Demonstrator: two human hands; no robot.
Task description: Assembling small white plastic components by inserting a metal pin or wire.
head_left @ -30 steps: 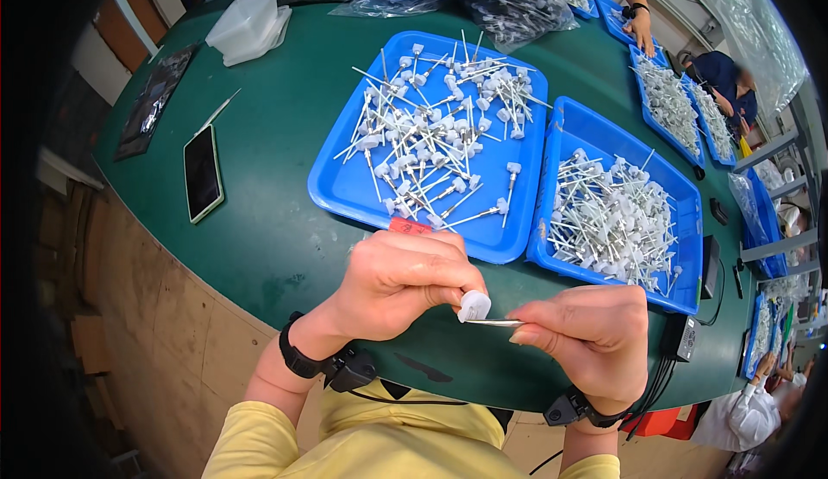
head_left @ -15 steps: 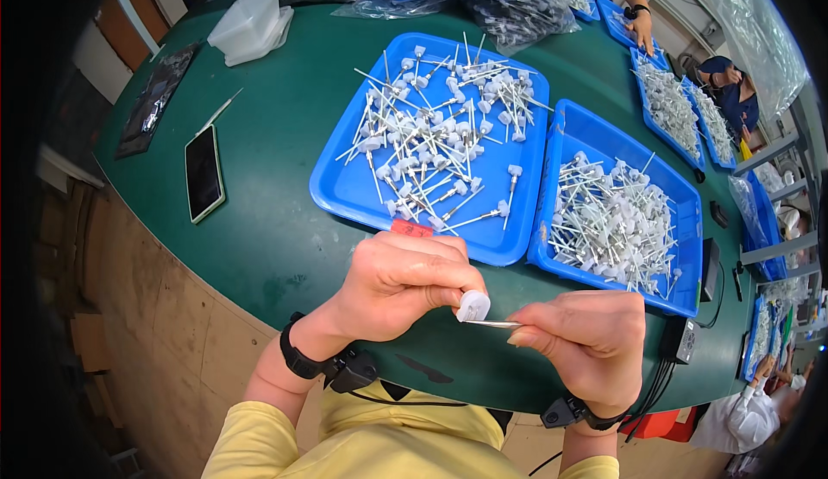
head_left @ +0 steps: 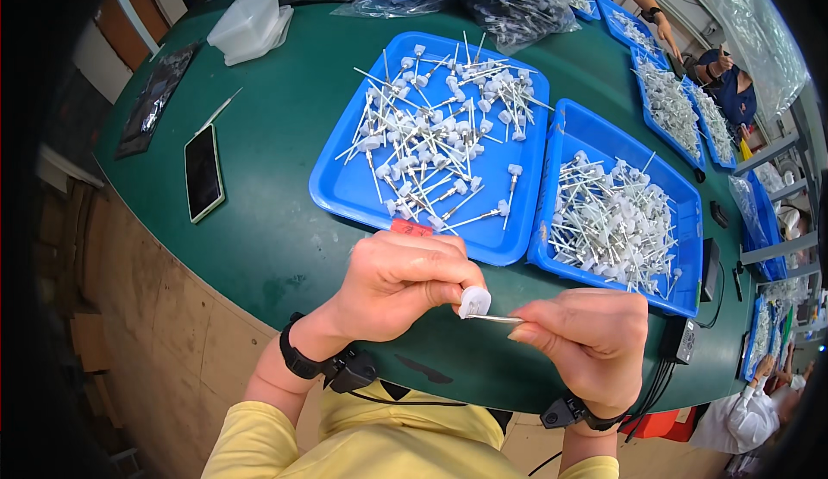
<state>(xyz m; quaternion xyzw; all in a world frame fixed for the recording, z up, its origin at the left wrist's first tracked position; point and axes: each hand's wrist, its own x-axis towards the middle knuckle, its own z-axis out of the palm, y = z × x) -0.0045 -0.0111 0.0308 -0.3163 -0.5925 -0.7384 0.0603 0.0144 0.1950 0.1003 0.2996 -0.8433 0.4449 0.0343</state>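
My left hand pinches a small white round plastic piece between thumb and fingers, its flat face turned toward me. A slim silver metal tool with a narrow tip is gripped in my right hand, and its tip meets the lower edge of the round piece. Whether the tool has one or two prongs I cannot tell. Just beyond my hands lies a blue tray of thin pins with whitish plastic heads. A deeper blue bin to its right holds a dense heap of similar parts.
On the left lie a phone, a thin pointed tool and a black flat package. White plastic containers stand farther back. More part-filled trays line the far right, where a co-worker's hand reaches in. Cables hang from a black box.
The round piece has turned slightly toward me, and the tool tip has shifted a little up across its lower edge. At the far right, a co-worker's hand has moved.
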